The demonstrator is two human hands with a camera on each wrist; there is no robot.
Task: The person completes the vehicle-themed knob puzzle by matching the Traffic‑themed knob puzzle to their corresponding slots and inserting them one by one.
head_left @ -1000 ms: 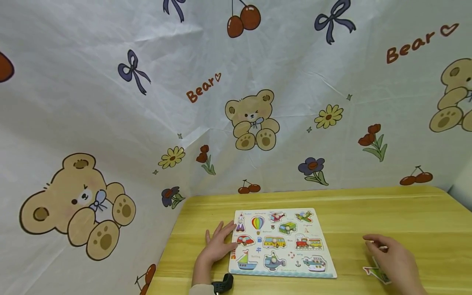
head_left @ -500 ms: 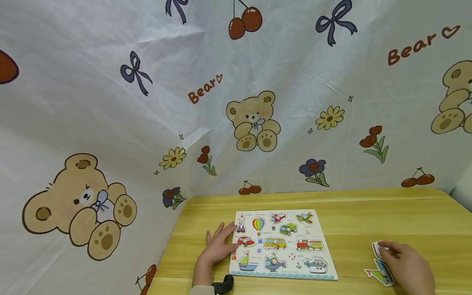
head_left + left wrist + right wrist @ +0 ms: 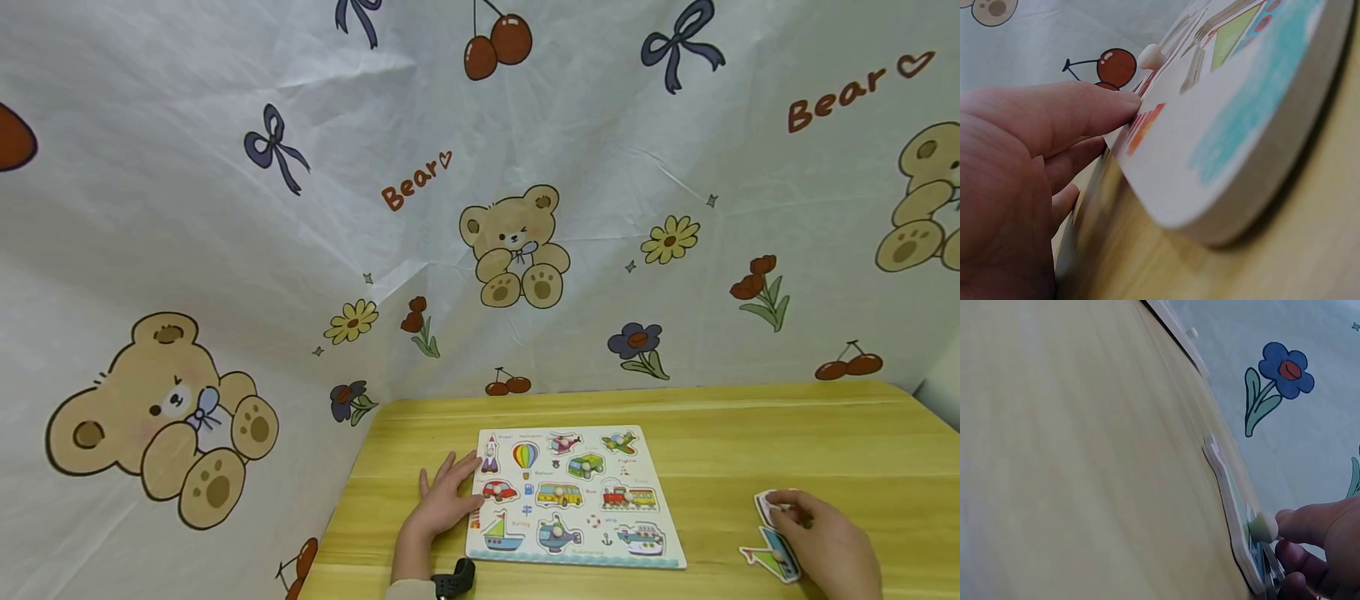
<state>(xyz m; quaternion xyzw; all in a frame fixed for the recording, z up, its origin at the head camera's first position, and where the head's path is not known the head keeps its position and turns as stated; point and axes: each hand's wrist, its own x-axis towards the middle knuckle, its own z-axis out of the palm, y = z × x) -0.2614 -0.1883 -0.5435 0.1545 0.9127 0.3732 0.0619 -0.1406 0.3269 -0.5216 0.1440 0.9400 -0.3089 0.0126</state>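
Note:
A white puzzle board [image 3: 585,560] printed with vehicles lies on the table. My left hand [image 3: 446,496] rests at its left edge with fingers spread; in the left wrist view the thumb [image 3: 1094,112] touches the board's top near the corner. To the right of the board, my right hand [image 3: 828,537] pinches a small whitish puzzle piece [image 3: 763,508], mostly hidden by the fingers. Just below it a sailboat puzzle piece [image 3: 772,560] lies on the table. The right wrist view shows this sailboat's round knob [image 3: 1264,526] overlapping the thumb tip.
The wooden table [image 3: 705,433] ends at the back against a white cloth [image 3: 585,333] printed with bears and flowers. Knobbed pieces, such as the bus [image 3: 558,494] and the train [image 3: 628,497], sit in the board. A black strap [image 3: 453,577] circles the left wrist.
My right hand has shifted slightly right and down, bringing the whitish puzzle piece above the sailboat piece, which shows more now. The left hand and the board stay in place.

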